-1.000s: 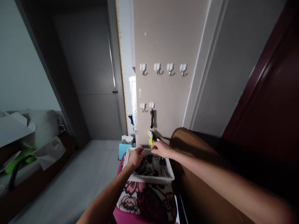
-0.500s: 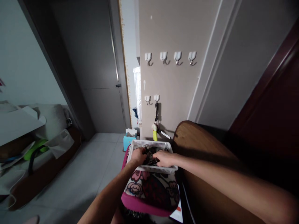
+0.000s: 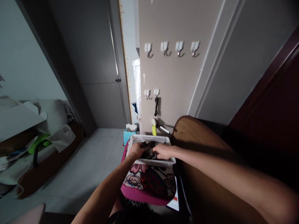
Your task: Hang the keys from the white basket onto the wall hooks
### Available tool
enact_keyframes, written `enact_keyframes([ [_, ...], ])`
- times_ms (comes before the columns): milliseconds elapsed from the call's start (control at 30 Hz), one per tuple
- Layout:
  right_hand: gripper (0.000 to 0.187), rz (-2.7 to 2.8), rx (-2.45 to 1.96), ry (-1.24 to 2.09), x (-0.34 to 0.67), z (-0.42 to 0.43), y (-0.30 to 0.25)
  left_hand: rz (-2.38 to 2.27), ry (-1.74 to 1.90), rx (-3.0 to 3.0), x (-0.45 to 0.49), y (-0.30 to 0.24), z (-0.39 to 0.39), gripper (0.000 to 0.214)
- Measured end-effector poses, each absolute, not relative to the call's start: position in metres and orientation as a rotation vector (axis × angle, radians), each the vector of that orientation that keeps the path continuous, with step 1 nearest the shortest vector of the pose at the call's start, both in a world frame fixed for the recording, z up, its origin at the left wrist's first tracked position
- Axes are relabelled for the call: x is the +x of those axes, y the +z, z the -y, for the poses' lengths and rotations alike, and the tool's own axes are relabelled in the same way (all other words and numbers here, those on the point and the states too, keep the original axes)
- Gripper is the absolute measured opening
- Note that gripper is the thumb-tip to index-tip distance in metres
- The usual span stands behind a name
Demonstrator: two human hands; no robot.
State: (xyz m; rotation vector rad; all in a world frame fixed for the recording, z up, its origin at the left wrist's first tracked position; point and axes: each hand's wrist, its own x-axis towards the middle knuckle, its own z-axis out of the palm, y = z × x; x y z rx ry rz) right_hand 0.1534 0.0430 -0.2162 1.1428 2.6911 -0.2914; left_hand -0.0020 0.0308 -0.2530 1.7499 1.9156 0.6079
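Observation:
A white slotted plastic basket (image 3: 151,161) rests on a flower-patterned seat (image 3: 149,183) with a magenta edge. Inside lies a heap of small dark, partly shiny pieces (image 3: 149,151), too small to name. My left hand (image 3: 137,150) reaches over the basket's left side, fingers curled down into the heap. From the right, my right hand (image 3: 163,151) has its fingers pinched together at the heap's right part. Whatever lies between the fingers of either hand is hidden.
White hooks (image 3: 164,47) line the wall; a key bunch with a yellow-green tag (image 3: 154,129) hangs from a lower one. A wooden board (image 3: 198,137) stands close on the right. Behind the basket is a blue box (image 3: 130,137). A cluttered couch (image 3: 53,112) is at left.
The whole view has shifted slightly, so the wall and basket appear higher. Both hands stay in the basket, with the fingers slightly moved among the dark pieces.

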Motion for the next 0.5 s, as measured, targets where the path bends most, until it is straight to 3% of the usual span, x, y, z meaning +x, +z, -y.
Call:
enact_keyframes([
  [500, 0.029, -2.742, 1.170, -0.370, 0.155, -0.043, -0.221, -1.666, 0.678, 1.741, -0.003, -0.264, -0.038, 0.019],
])
